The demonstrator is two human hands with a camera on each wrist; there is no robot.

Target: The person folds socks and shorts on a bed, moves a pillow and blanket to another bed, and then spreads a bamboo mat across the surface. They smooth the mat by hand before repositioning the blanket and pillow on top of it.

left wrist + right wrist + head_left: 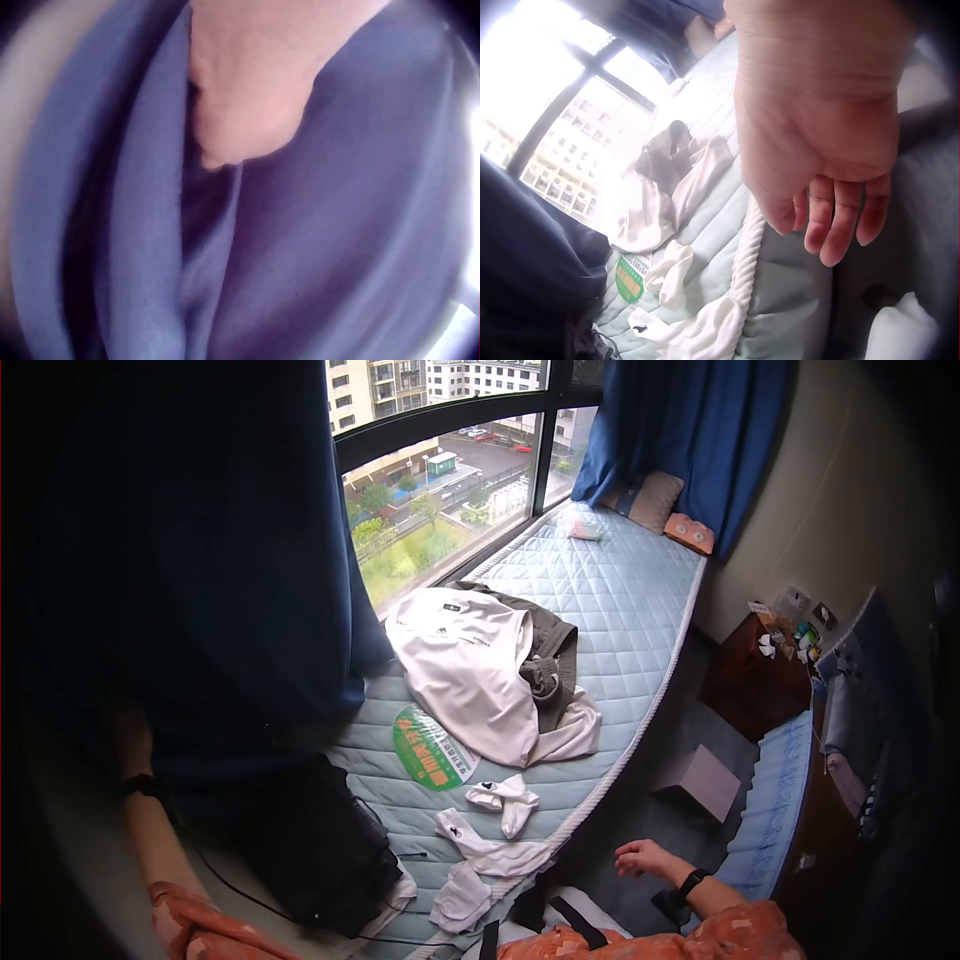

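Note:
At the far left in the head view, my left hand [134, 745] is at the dark blue curtain [230, 570]. The left wrist view shows this hand [251, 90] gripping the curtain [315, 232], whose cloth runs down in folds from under the curled fingers; the fingertips are hidden. My right hand [648, 858] hangs in the air near the bed's roped edge, holding nothing. Its fingers [844, 225] are loosely bent in the right wrist view. A white shirt [460, 660] and grey-brown shorts [552, 650] lie on the light blue quilted bed [630, 600].
White socks [503, 800] and a green round-ended card [425, 750] lie on the bed. A black bag [310, 845] with cables sits by the left hand. A window [430, 490] runs along the far side. A box [700, 780] and brown cabinet [760, 675] stand at right.

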